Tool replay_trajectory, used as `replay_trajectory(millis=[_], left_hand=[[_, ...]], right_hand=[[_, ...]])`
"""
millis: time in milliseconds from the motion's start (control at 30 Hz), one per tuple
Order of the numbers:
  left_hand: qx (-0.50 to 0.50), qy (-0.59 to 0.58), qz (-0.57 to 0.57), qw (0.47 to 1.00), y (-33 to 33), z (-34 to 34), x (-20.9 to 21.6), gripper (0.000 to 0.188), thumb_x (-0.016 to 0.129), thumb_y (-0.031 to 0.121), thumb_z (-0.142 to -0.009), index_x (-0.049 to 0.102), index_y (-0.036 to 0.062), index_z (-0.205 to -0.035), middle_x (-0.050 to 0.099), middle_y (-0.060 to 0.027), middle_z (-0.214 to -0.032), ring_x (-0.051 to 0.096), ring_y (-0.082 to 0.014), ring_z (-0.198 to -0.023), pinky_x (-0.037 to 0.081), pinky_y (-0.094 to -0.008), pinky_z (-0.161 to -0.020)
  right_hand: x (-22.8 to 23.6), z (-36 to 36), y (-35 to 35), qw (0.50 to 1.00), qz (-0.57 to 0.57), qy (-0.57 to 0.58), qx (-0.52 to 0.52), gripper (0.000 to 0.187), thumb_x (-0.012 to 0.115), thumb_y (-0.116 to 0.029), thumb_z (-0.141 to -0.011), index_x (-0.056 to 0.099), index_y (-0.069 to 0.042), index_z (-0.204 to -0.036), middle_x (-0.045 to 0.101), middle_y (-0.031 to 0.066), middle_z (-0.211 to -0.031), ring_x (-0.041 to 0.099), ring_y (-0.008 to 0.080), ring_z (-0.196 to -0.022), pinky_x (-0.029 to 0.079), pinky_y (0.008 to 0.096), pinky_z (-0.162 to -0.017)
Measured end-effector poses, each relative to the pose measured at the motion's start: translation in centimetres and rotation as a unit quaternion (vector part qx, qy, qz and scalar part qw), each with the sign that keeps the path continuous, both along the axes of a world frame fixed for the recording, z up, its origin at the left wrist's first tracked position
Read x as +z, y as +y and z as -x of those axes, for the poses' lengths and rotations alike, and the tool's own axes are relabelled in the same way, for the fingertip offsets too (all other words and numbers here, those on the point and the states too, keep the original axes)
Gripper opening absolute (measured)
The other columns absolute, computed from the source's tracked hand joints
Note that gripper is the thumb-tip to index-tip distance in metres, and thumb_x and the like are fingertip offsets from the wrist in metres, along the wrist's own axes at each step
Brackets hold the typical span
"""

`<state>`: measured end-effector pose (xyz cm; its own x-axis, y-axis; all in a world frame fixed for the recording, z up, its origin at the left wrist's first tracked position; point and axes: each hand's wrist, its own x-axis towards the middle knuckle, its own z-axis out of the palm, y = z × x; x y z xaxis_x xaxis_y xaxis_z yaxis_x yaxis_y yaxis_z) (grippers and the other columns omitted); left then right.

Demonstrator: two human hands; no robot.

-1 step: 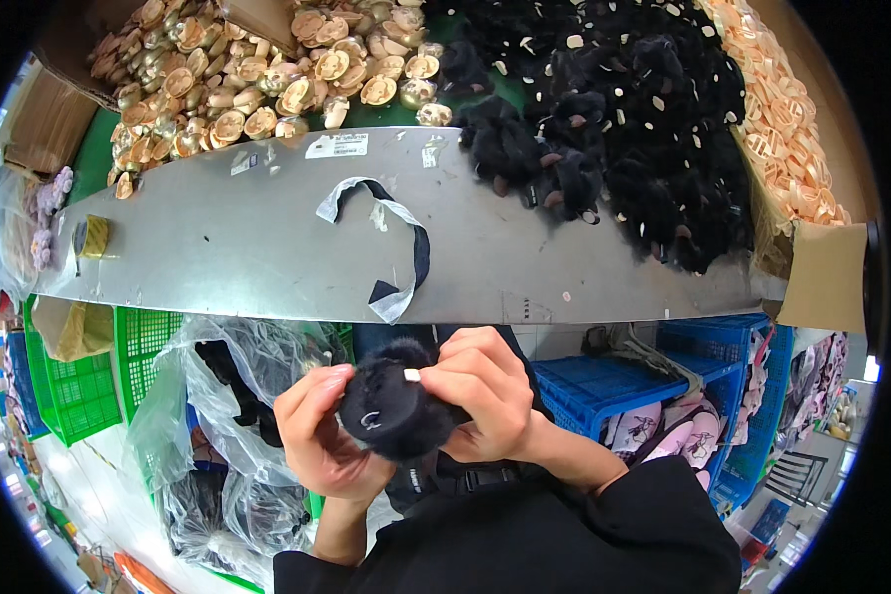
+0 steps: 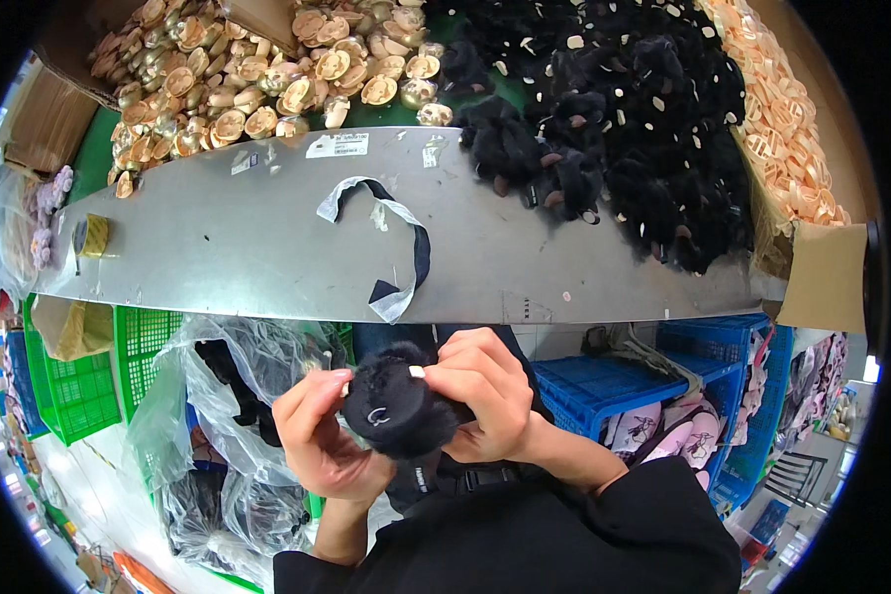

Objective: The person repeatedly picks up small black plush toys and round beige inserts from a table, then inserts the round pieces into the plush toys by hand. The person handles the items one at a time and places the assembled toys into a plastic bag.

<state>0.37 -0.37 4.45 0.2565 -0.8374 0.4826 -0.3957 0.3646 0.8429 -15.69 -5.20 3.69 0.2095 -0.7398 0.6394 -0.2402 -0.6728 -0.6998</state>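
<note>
Between my two hands, just in front of the table edge, is a black furry plush piece [image 2: 398, 406] with a flat round face turned up and a small pale curved mark on it. My left hand [image 2: 329, 436] grips its left side, a small whitish tab showing at the fingertips. My right hand [image 2: 485, 391] pinches its upper right rim beside another whitish tab [image 2: 417, 372]. Many similar black plush pieces [image 2: 574, 129] with pale tabs lie piled on the table's right side.
Gold and peach plastic shells [image 2: 257, 84] heap at the far left of the metal table [image 2: 247, 228]. A curled black-and-white strip [image 2: 418, 247] and a tape roll [image 2: 93, 236] lie on it. Peach plastic parts [image 2: 772, 119] fill a box at right. Green [image 2: 148, 346] and blue crates [image 2: 594, 391] stand below.
The plush piece has tipped slightly in my hands, its pale mark shifting a little to the right. A whitish tab now shows at my left fingertips.
</note>
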Motion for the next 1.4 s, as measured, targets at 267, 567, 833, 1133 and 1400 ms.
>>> replay_trajectory(millis=[267, 567, 833, 1133, 1400], left_hand=[[-0.002, -0.127, 0.005, 0.992, 0.1, 0.0, 0.7, 0.045, 0.087, 0.009, -0.072, 0.064, 0.0014, -0.11, 0.058, -0.0161, -0.11, 0.06, -0.0253, -0.095, 0.052, -0.0318, -0.081], [-0.123, 0.134, -0.18, 0.967, 0.0, -0.2, 1.5, 0.067, 0.064, -0.012, -0.077, 0.05, -0.0069, -0.142, 0.061, -0.0188, -0.134, 0.062, -0.0231, -0.121, 0.049, -0.0337, -0.102], [-0.228, 0.278, -0.268, 0.894, -1.2, 0.5, 2.3, 0.073, 0.081, 0.022, -0.081, 0.049, -0.0051, -0.14, 0.062, -0.0163, -0.129, 0.061, -0.0215, -0.118, 0.045, -0.0328, -0.104], [-0.13, 0.251, -0.271, 0.92, -1.9, 3.1, 0.1, 0.059, 0.078, 0.015, -0.088, 0.051, -0.0056, -0.137, 0.064, -0.0119, -0.114, 0.067, -0.0214, -0.106, 0.05, -0.0316, -0.098], [-0.137, 0.175, -0.272, 0.936, -2.0, 2.3, -0.2, 0.03, 0.063, -0.002, -0.094, 0.063, -0.0095, -0.123, 0.071, -0.0151, -0.111, 0.067, -0.0214, -0.099, 0.054, -0.0346, -0.092]], right_hand=[[-0.3, 0.1, 1.3, 0.979, -0.171, -0.093, 0.059, 0.046, 0.072, -0.001, -0.066, 0.065, 0.003, -0.111, 0.066, 0.0154, -0.095, 0.061, 0.0331, -0.083, 0.052, 0.038, -0.078], [-0.1, -0.1, 1.3, 0.999, -0.002, -0.04, -0.034, 0.03, 0.076, -0.006, -0.072, 0.07, -0.005, -0.102, 0.065, 0.0091, -0.096, 0.059, 0.0281, -0.089, 0.053, 0.0454, -0.084], [-0.3, 2.1, 0.6, 0.989, 0.139, 0.027, -0.038, 0.024, 0.073, -0.005, -0.073, 0.076, -0.009, -0.097, 0.063, 0.0045, -0.102, 0.064, 0.0255, -0.093, 0.061, 0.0454, -0.084], [-1.0, 13.4, -2.4, 0.958, 0.073, 0.184, -0.209, 0.039, 0.063, -0.021, -0.088, 0.067, -0.003, -0.123, 0.062, 0.0178, -0.129, 0.063, 0.0365, -0.116, 0.05, 0.0485, -0.099], [5.5, 41.3, -16.5, 0.621, -0.026, 0.453, -0.639, 0.047, 0.065, -0.029, -0.09, 0.061, 0.0, -0.127, 0.056, 0.021, -0.14, 0.052, 0.0374, -0.129, 0.042, 0.0519, -0.106]])
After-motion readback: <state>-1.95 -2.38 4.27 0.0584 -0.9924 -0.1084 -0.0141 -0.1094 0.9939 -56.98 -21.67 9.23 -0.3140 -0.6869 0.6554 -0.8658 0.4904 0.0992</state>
